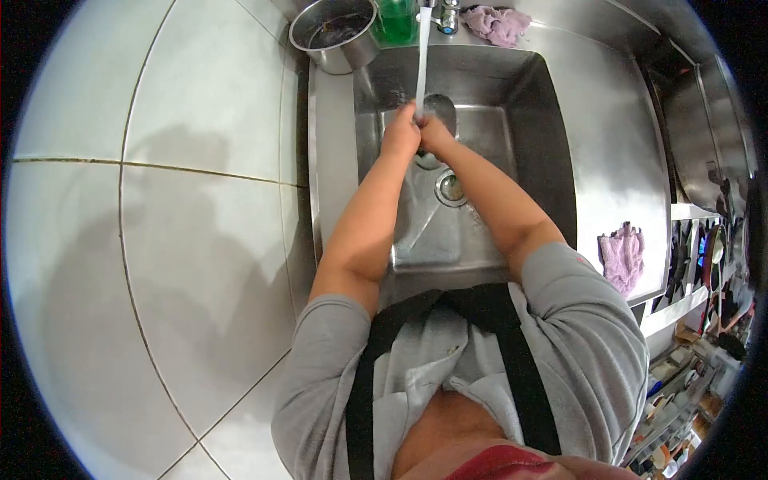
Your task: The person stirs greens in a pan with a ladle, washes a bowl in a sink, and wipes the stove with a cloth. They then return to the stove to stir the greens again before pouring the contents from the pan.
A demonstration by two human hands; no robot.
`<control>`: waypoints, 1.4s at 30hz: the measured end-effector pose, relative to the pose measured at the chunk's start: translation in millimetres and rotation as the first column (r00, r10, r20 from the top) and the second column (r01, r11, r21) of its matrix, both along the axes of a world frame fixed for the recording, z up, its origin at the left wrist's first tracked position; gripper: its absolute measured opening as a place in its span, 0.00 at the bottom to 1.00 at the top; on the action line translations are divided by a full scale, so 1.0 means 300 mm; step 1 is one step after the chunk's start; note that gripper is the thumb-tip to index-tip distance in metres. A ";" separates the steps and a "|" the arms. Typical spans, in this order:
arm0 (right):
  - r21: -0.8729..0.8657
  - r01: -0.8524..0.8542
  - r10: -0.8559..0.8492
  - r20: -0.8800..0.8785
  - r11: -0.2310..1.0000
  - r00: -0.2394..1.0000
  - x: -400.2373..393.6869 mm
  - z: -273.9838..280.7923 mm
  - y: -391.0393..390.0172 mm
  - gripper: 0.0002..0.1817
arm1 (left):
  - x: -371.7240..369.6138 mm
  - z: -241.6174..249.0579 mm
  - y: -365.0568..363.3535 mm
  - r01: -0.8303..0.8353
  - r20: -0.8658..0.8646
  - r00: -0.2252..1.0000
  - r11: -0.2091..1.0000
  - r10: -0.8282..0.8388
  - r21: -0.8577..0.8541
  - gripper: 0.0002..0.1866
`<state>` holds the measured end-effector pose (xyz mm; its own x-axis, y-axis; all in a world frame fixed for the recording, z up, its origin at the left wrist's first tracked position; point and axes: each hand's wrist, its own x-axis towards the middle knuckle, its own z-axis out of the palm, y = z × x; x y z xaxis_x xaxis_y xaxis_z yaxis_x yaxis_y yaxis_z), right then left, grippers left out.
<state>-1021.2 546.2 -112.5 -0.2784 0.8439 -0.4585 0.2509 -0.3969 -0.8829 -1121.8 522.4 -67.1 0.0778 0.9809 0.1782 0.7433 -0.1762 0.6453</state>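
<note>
My left hand (402,134) and my right hand (435,136) are closed and meet under a stream of running water (423,64), over the steel sink (490,234). A dark rounded shape (441,108) shows just behind my fingers, and a shiny edge appears below them. Whether this is something in my grip I cannot make out, as the fingers cover it. The round drain (451,188) lies in the basin floor, a little toward me from my hands. Water wets the basin.
A steel pot (340,58) stands at the back left corner beside a container of green liquid (394,22). A tap fitting (450,18) and a pink cloth (498,26) are behind the sink. Another pink cloth (623,258) lies on the right counter (608,144). Tiled wall (208,96) borders the left.
</note>
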 end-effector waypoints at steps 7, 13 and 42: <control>0.490 -0.428 -0.304 0.849 0.760 0.432 0.074 -0.008 -0.048 0.21 | 0.027 0.061 -0.026 0.047 0.161 0.987 0.960 -0.003 -0.275 0.29; 0.316 -0.383 0.229 0.431 0.868 0.873 -0.022 -0.415 -0.009 0.26 | 0.023 0.037 -0.008 -0.077 0.089 0.991 0.960 0.105 -0.268 0.25; 0.578 -0.812 -0.139 0.814 0.085 0.565 0.327 0.112 -0.021 0.12 | 0.013 0.080 -0.007 -0.013 0.150 0.984 0.889 0.092 -0.459 0.26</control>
<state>-923.2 539.8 -78.7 -0.7735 0.5632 0.2907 0.5961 0.8023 0.0319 -1118.0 520.2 -43.1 0.0325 0.9588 -0.2821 0.6209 0.2018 0.7575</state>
